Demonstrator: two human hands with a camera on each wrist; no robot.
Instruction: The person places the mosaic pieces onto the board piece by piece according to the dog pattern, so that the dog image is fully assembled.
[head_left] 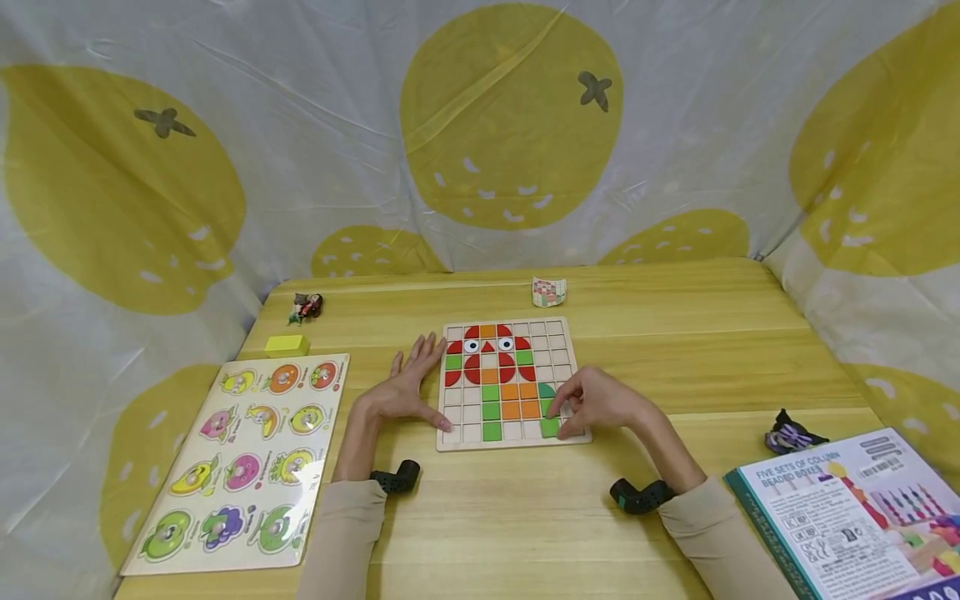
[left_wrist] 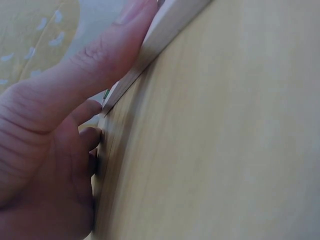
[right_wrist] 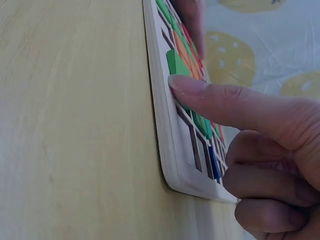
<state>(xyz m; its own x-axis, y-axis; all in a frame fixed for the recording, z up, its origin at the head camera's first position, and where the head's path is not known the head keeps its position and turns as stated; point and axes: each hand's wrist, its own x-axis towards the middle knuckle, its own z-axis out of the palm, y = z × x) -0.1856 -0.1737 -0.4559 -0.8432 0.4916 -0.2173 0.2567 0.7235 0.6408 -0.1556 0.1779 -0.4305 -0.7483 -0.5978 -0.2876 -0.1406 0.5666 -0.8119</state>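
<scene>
A square wooden grid board (head_left: 459, 433) lies on the table, partly filled with red, orange and green tiles and two eye tiles. My left hand (head_left: 401, 392) is spread along its left edge, thumb resting on the near left corner. In the left wrist view the thumb (left_wrist: 110, 50) lies against the board's rim (left_wrist: 165, 30). Over the near right cells, my right hand (head_left: 600, 400) pinches a green square tile (head_left: 550, 428). This tile (right_wrist: 176, 65) sits tilted, partly above its cell, under the thumb. A blue piece (right_wrist: 215, 162) shows beside the curled fingers.
A fruit puzzle board (head_left: 300, 492) lies at left, with a yellow block (head_left: 287, 346) and a small dark figure (head_left: 306, 307) behind it. A small picture card (head_left: 549, 292) is beyond the grid. At right are a box (head_left: 847, 508) and a dark purple item (head_left: 792, 434).
</scene>
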